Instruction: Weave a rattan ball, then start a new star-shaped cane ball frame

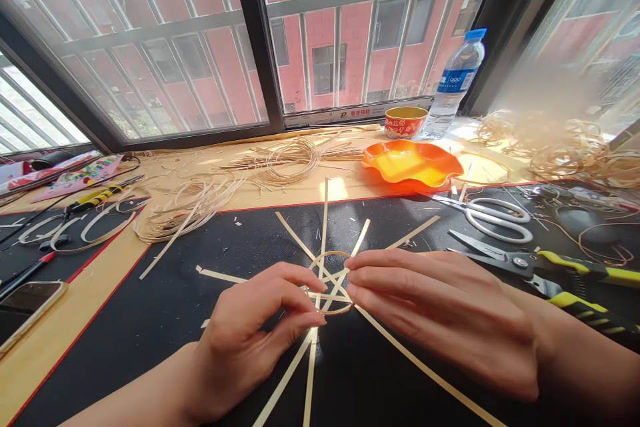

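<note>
A thin ring point(338, 311) of bamboo-like strip lies around the crossing of several flat pale bamboo strips point(425, 363), which spread out like a star over the black mat. My left hand point(265, 317) is closed at the ring's left side, thumb and fingers pinching its rim. From the right, my right hand point(440, 307) has its fingers pressed together with the tips on the ring's right edge. Its thumb is hidden beneath. Between the two hands the strips cross inside the ring.
White-handled scissors point(495, 219) and yellow-black pliers point(525, 263) lie right of my right hand. Behind stand an orange scalloped dish point(413, 167), a red tin point(405, 123) and a water bottle point(456, 87). Coiled strips point(187, 207) lie at left, near a phone point(33, 310).
</note>
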The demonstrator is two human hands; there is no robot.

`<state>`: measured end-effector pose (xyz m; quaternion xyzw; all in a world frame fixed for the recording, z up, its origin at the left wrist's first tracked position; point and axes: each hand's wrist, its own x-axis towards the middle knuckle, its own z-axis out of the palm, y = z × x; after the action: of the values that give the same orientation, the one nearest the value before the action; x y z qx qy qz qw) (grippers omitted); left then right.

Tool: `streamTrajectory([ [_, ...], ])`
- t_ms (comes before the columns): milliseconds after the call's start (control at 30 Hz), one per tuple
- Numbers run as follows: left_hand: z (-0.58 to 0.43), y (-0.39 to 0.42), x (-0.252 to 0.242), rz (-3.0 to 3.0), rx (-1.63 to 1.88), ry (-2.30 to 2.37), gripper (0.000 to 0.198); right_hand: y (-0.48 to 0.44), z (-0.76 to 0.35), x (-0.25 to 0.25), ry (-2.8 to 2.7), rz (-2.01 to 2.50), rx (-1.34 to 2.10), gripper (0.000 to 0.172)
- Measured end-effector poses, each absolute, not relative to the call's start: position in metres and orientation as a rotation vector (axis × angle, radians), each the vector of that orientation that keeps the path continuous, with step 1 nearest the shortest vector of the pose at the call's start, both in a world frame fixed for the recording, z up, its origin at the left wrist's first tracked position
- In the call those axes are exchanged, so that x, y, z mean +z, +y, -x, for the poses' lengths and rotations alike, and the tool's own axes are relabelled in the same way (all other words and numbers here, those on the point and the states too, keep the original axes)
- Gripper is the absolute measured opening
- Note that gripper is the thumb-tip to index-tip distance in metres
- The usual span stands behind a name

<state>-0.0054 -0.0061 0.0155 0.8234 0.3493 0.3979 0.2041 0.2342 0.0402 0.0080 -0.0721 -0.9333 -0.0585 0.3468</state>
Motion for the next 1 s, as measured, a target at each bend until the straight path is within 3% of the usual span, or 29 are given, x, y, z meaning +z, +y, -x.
streamTrajectory([
  [133, 0.006, -0.005, 0.016, -2.34, 1.139, 0.971, 0.007, 0.04, -0.236, 0.007, -2.406, 0.175, -0.121, 0.041],
  [367, 0.019, -0.013, 0.017, -2.716, 0.937, 1.065, 0.03, 0.041, -0.231, 0.018, -2.452, 0.209, -0.216, 0.032],
  [667, 0.012, -0.008, 0.004, -2.625, 0.761, 1.239, 0.026, 0.044, -0.219, 0.016, -2.819, 0.449, 0.113, 0.026],
  [1000, 0.01, -0.005, -0.011, -2.557, 0.721, 1.216, 0.02, 0.043, -0.218, 0.004, -2.747, 0.716, 0.411, 0.027],
])
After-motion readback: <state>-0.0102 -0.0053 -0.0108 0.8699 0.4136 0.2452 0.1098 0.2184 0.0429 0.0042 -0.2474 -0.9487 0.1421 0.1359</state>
